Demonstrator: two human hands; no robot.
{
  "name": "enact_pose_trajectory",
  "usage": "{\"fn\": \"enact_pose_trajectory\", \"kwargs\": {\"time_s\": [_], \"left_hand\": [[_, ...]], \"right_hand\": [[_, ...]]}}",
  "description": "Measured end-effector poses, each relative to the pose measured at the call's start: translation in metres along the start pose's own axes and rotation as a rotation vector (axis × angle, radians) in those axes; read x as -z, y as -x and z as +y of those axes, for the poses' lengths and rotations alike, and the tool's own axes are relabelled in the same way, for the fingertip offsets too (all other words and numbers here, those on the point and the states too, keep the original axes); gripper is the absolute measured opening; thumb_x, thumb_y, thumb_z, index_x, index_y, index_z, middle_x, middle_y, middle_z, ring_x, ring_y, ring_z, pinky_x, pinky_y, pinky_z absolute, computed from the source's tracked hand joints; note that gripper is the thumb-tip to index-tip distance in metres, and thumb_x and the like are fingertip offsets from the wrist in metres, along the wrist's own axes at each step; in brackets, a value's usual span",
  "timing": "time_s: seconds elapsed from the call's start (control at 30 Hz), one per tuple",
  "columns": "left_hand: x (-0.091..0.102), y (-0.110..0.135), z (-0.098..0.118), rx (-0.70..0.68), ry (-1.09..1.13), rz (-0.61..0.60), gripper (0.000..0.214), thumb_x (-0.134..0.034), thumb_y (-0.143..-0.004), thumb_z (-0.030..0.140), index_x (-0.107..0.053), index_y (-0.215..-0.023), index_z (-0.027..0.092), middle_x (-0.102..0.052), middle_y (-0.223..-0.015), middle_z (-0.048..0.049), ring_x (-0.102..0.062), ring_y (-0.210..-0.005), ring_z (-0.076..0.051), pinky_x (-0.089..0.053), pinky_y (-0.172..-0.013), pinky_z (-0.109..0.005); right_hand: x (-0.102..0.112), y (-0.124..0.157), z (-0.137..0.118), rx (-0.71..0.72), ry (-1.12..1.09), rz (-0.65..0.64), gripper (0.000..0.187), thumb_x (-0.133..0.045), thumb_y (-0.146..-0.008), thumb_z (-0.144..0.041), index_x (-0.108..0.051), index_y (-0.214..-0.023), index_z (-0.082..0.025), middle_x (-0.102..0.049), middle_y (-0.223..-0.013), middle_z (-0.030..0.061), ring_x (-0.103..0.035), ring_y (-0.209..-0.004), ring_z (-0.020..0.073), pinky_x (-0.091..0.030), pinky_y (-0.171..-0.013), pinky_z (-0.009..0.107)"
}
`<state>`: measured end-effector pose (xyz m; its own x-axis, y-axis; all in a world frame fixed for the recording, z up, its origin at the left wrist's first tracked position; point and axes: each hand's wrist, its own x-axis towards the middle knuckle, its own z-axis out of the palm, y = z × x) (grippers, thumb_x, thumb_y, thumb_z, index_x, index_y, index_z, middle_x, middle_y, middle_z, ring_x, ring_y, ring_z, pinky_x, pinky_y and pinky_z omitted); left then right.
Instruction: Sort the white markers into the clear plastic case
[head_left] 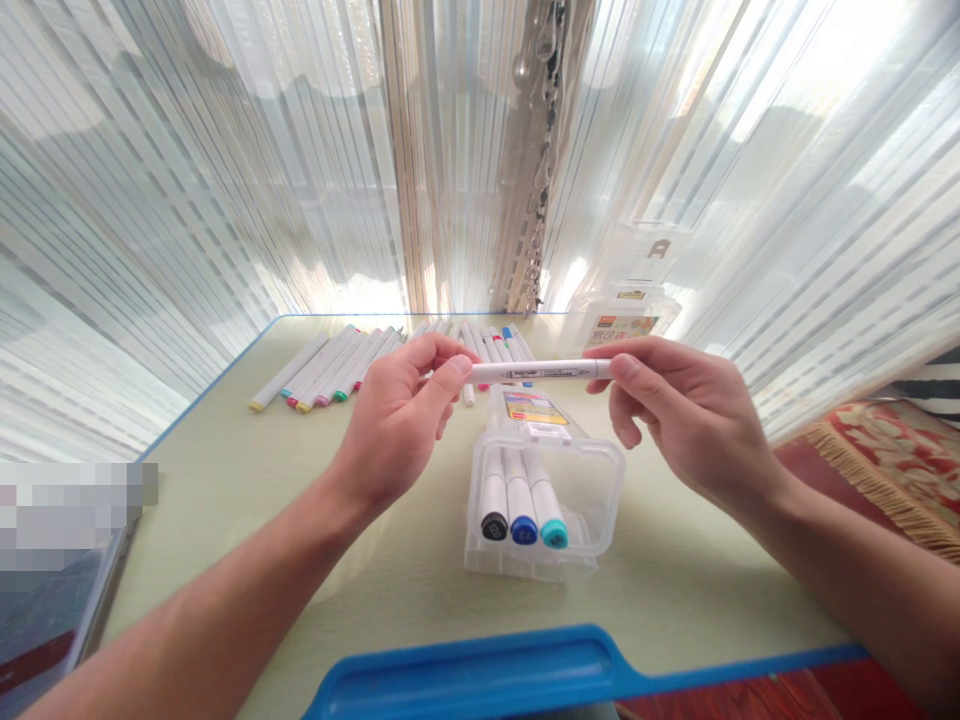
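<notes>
A slim white marker pen with dark print on its barrel lies level between the 2 hands, held above the worktop and a little beyond the mouth of a clear plastic box. The left hand pinches 1 end between thumb and fingers; the right hand pinches the other between thumb and forefinger, its remaining fingers loosely curled. The grips hide both tips, so the pen's colour cannot be told.

The box sits right of the middle of the worktop, its open mouth facing the near edge, where a raised blue plastic ledge runs. Inside, 3 white markers lie side by side towards the left wall: 1 black-ended, 1 blue-ended and 1 turquoise-ended. Room remains to their right.

Towards the far left corner lies a slanting row of white markers with coloured ends; more white markers lie near the far edge, partly behind the held pen. A clear plastic case with a printed label stands towards the far right corner.

The step in hand looks like steadying 1 pen at both ends. Moving it into the box would call for 1 hand releasing and the pen being turned end-on to the mouth.
</notes>
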<state>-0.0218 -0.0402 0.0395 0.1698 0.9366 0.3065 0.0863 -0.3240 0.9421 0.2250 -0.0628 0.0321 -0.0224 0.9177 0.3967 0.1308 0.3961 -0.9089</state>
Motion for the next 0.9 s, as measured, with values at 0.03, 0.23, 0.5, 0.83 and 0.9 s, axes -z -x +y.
{"fn": "enact_pose_trajectory", "kwargs": {"time_s": [0.03, 0.23, 0.5, 0.83, 0.9], "left_hand": [[-0.0001, -0.0001, -0.0002, 0.004, 0.002, -0.001, 0.013, -0.059, -0.091, 0.028, -0.065, -0.087, 0.017, -0.048, -0.056, 0.0047, -0.043, -0.046, -0.008, -0.032, -0.044, -0.023], [0.0005, -0.0005, -0.0006, 0.007, -0.048, -0.008, 0.014, -0.060, -0.091, 0.029, -0.066, -0.088, 0.017, -0.053, -0.064, 0.0030, -0.045, -0.046, -0.007, -0.031, -0.044, -0.024], [0.0008, 0.0005, 0.0032, -0.042, -0.132, 0.018, 0.013, -0.062, -0.091, 0.028, -0.067, -0.089, 0.016, -0.057, -0.064, 0.0039, -0.048, -0.049, -0.006, -0.036, -0.048, -0.023], [0.0003, 0.0026, 0.0066, -0.062, -0.096, 0.040, 0.009, -0.063, -0.090, 0.025, -0.067, -0.087, 0.017, -0.055, -0.060, 0.0049, -0.046, -0.047, -0.007, -0.033, -0.044, -0.023], [-0.0001, 0.0025, 0.0073, -0.063, -0.089, 0.037, 0.009, -0.063, -0.090, 0.025, -0.067, -0.087, 0.017, -0.053, -0.058, 0.0050, -0.046, -0.046, -0.007, -0.033, -0.044, -0.023]], "right_hand": [[0.0001, 0.0001, 0.0002, 0.001, 0.001, 0.005, 0.015, -0.066, -0.097, -0.029, -0.077, -0.102, -0.020, -0.072, -0.079, 0.0020, -0.055, -0.044, 0.0051, -0.039, -0.041, 0.021], [0.0005, 0.0006, -0.0008, -0.002, 0.016, 0.017, 0.015, -0.065, -0.097, -0.026, -0.076, -0.105, -0.019, -0.069, -0.070, -0.0002, -0.054, -0.043, 0.0055, -0.036, -0.041, 0.022], [0.0016, 0.0002, 0.0006, -0.024, 0.053, 0.002, 0.015, -0.064, -0.097, -0.026, -0.073, -0.107, -0.019, -0.058, -0.051, -0.0046, -0.052, -0.043, 0.0081, -0.035, -0.044, 0.023], [-0.0007, -0.0015, 0.0000, -0.062, 0.086, -0.017, 0.014, -0.063, -0.096, -0.025, -0.071, -0.106, -0.018, -0.057, -0.051, -0.0049, -0.052, -0.042, 0.0078, -0.036, -0.044, 0.022], [-0.0009, -0.0017, -0.0001, -0.066, 0.093, -0.019, 0.014, -0.063, -0.096, -0.025, -0.071, -0.106, -0.017, -0.057, -0.051, -0.0049, -0.052, -0.042, 0.0078, -0.036, -0.044, 0.022]]}}
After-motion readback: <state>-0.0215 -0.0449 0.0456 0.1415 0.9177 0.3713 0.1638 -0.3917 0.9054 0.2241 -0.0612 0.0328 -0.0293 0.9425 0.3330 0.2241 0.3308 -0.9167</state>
